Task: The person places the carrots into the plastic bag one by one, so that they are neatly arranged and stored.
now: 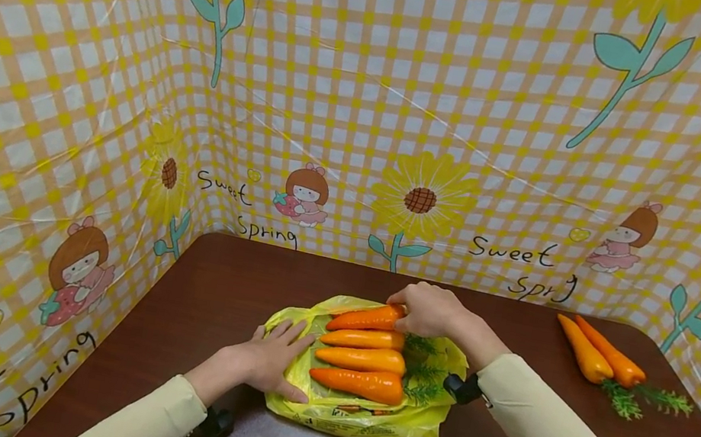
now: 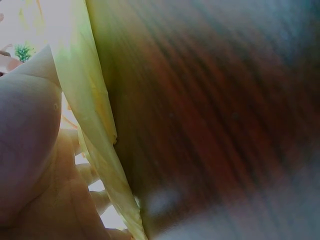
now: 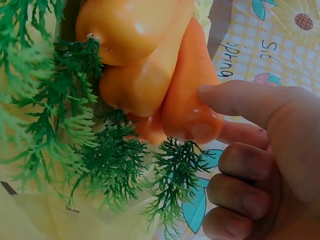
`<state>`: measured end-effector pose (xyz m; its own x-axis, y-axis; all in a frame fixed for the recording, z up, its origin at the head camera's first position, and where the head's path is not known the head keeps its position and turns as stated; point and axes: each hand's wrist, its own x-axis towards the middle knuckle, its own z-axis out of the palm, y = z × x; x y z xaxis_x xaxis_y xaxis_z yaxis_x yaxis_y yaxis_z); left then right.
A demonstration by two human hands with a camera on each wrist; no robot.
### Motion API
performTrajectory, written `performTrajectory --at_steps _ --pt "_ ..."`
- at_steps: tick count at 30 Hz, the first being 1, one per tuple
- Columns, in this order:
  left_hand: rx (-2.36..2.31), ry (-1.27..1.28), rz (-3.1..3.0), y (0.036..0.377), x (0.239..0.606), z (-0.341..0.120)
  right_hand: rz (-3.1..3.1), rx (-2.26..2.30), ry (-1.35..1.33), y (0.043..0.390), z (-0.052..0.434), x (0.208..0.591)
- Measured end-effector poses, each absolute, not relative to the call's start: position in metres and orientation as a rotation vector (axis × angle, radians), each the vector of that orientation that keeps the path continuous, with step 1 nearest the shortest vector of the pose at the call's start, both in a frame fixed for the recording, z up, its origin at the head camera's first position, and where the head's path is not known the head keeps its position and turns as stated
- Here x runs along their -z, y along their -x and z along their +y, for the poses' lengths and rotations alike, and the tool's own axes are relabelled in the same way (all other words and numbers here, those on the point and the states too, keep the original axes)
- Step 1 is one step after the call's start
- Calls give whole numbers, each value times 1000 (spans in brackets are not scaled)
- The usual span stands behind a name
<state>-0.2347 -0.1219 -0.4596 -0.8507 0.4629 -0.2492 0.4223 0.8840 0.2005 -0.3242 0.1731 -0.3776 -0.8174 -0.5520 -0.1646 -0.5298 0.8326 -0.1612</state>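
Observation:
A yellow plastic bag (image 1: 357,427) lies on the table with several orange carrots (image 1: 364,361) in a row on it, tips to the left and green tops to the right. The right hand (image 1: 435,312) pinches the thick end of the farthest carrot (image 1: 363,320) between thumb and index finger. Its other fingers are curled in the right wrist view, beside that carrot's leafy top (image 3: 175,175). With fingers spread, the left hand (image 1: 271,361) rests on the bag's left side. Yellow plastic (image 2: 95,110) lies along that hand in the blurred left wrist view.
Two more carrots (image 1: 593,352) with green tops lie at the right of the dark brown table (image 1: 223,274). A checkered, sunflower-printed sheet (image 1: 370,98) stands up behind the table and at both sides.

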Motion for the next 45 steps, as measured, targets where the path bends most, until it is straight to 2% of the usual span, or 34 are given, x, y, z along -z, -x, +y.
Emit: performTrajectory --at_steps 15,28,45 --pt "-201 -659 2752 234 459 -121 2910 452 852 309 202 357" --pt "-232 -669 2759 233 456 -124 3074 633 623 309 258 347" --pt "-249 -680 2752 236 464 -125 3178 824 456 319 327 347"
